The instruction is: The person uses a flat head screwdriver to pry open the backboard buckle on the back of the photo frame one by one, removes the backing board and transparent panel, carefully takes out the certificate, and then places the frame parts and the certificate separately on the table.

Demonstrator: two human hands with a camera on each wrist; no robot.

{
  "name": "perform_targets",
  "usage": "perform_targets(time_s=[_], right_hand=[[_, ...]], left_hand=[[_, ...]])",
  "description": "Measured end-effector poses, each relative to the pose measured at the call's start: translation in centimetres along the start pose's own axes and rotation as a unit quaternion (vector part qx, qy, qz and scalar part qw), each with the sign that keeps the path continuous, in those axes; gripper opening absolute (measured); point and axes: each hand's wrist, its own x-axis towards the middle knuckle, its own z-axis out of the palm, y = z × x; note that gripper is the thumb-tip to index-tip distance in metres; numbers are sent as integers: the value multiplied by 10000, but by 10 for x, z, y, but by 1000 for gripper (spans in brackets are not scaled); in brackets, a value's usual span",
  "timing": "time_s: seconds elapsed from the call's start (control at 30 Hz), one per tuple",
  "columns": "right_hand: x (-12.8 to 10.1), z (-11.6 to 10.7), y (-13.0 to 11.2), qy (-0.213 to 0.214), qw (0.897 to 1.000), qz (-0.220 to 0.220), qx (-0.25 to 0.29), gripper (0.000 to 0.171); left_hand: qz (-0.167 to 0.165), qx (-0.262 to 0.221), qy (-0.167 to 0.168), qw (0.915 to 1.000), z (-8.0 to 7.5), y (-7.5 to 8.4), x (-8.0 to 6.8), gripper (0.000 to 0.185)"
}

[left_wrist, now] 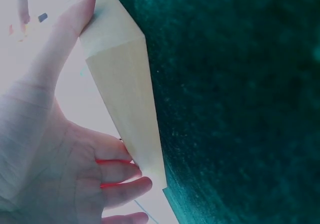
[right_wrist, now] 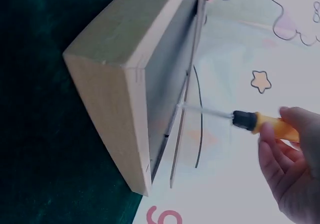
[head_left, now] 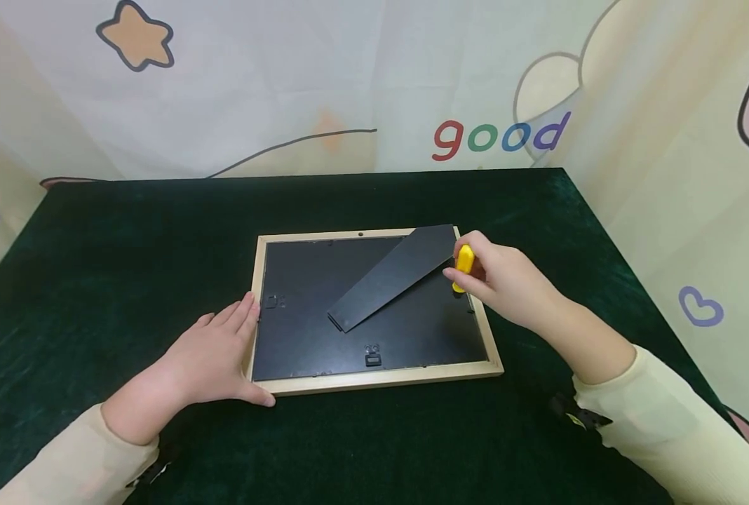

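A light wooden picture frame with a black backing board (head_left: pixel 374 319) lies face down at the centre of the head view, on the dark green velvet-covered desk (head_left: pixel 128 238). A black cardboard easel stand (head_left: pixel 396 275) slants across the backing from the upper right corner toward the middle.

The left hand (head_left: pixel 213 354) rests flat against the frame's left edge, fingers straight and thumb along the lower left corner; its grip is released and merely steadies the wood. The right hand (head_left: pixel 503 280), at the right of the head view, is clenched around a small yellow-handled screwdriver (head_left: pixel 463 265). The right wrist view shows the thin metal shaft (right_wrist: pixel 207 112) reaching to the inner edge of the backing, near the frame's rim.

The frame looks light and stiff, but probably holds a glass or plastic pane underneath, so it should be treated as fragile. The wooden rim seems the safest place to take hold, at opposite sides. The backing board and stand appear thin and bendable. The velvet likely keeps the frame from sliding much.
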Motion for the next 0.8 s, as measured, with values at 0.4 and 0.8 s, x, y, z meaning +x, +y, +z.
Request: perform_targets(time_s=[0.4, 0.8], right_hand=[[10, 10, -9, -536, 9886, -933, -1050, 28], [20, 21, -22, -1105, 9746, -1032, -1650, 29]], left_hand=[[-1, 17, 0, 10000, 0, 1, 1, 129], [11, 47, -33, 10000, 0, 1, 2, 129]])
